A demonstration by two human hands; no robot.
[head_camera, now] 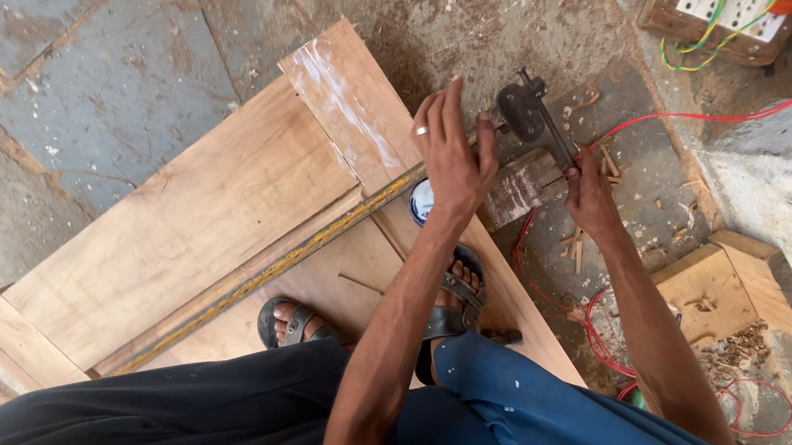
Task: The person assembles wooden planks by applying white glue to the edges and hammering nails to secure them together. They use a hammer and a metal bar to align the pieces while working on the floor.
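Clamping step: left hand (455, 154) is spreading open over the panel (222, 220) edge; right hand (589, 196) is gripping the clamp (529, 115) bar, tightening likely due.

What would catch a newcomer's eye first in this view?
Most striking is the dark metal clamp at top centre, its bar held by the right hand while the left hand rests open-fingered beside it. Next comes the pale wooden panel slanting across the stone floor, with two sandalled feet planted on it. Red cable trails from the switch box at top right.
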